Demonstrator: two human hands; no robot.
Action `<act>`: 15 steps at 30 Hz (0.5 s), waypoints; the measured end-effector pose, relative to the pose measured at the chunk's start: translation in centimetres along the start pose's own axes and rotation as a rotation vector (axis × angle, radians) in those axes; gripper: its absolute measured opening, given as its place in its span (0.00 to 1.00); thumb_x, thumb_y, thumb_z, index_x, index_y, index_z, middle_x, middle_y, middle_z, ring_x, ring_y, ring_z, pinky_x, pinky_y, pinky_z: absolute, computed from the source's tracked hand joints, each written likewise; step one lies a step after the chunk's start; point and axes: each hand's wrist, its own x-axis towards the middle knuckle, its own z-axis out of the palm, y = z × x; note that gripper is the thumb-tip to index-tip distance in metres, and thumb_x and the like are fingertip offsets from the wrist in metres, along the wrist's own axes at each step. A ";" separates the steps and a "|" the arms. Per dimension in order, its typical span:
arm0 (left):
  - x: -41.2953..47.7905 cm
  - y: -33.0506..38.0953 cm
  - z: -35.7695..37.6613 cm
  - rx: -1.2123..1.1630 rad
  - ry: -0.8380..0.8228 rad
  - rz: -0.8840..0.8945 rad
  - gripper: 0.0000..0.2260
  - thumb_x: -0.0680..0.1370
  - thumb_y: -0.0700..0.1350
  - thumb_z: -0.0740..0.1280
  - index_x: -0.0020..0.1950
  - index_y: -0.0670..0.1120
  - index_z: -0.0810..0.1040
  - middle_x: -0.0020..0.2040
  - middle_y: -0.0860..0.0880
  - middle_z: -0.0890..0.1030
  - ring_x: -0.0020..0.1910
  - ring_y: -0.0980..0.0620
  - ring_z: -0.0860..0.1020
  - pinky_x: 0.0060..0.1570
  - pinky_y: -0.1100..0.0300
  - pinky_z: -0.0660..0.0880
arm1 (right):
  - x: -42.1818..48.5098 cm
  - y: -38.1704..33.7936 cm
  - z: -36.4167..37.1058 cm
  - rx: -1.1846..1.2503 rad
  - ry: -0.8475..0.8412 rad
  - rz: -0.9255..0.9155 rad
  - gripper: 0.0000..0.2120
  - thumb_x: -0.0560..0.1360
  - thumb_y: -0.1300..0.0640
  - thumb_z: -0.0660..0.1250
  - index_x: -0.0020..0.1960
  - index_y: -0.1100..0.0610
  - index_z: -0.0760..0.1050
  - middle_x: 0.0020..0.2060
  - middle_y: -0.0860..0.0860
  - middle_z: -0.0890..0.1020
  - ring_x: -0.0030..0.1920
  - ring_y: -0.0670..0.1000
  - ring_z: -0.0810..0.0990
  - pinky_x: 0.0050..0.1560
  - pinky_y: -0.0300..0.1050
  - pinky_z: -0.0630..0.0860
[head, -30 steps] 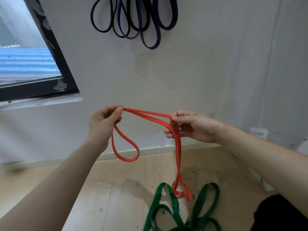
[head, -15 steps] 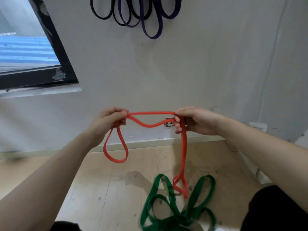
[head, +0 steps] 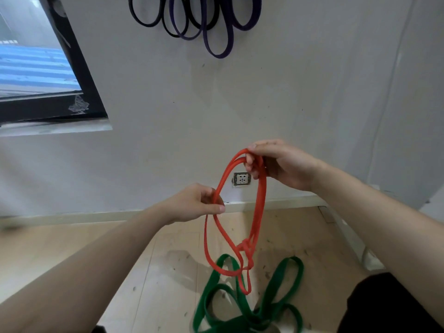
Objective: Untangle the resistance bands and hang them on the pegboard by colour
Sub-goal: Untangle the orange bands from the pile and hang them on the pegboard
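Red band is the item in work, off the floor and in front of the wall, held by both hands. Right hand is up top, fingers curled round the bunched strands at the top of the loop. Left hand is lower and further left, thumb and fingers pinching 1 strand on the loop's left side. Knot sits low in the loop where the strands cross and twist, with a small tail loop hanging below it, so red is not free yet. Cannot tell whether this is 1 red band or 2 tied together. Done, judging by the wall: black bands and purple bands hang high up, black to the left and purple to the right, with loops overlapping. The pegs themselves are above the frame edge. Left to do: clear the red knot, hang red, then sort the green bands, which lie in a tangled heap on the wooden floor under the red tail. Cannot tell if red touches green. By colour, roughly half done: 2 up, 2 to go. Next move probably needs a hand down at the knot to feed slack through.
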 end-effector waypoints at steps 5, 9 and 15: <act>0.2 1.4 0.7 -0.139 0.089 0.051 0.08 0.74 0.49 0.76 0.52 0.49 0.84 0.47 0.53 0.87 0.48 0.58 0.85 0.57 0.58 0.80 | -0.3 0.2 0.0 -0.063 -0.051 0.041 0.15 0.84 0.56 0.59 0.42 0.59 0.78 0.38 0.55 0.80 0.37 0.52 0.77 0.45 0.45 0.75; 0.1 3.7 0.5 -0.362 0.118 0.146 0.11 0.75 0.46 0.75 0.56 0.46 0.84 0.51 0.49 0.87 0.53 0.53 0.85 0.60 0.56 0.79 | -0.2 0.8 0.3 -0.113 -0.107 0.084 0.16 0.84 0.55 0.60 0.42 0.59 0.79 0.39 0.56 0.81 0.38 0.52 0.78 0.48 0.48 0.75; -0.4 4.2 -0.1 -0.436 0.258 0.225 0.09 0.76 0.44 0.73 0.53 0.40 0.84 0.45 0.43 0.86 0.43 0.51 0.84 0.49 0.61 0.80 | -0.3 1.1 0.2 -0.083 -0.182 0.146 0.15 0.84 0.54 0.59 0.44 0.60 0.78 0.43 0.57 0.81 0.45 0.54 0.81 0.56 0.51 0.78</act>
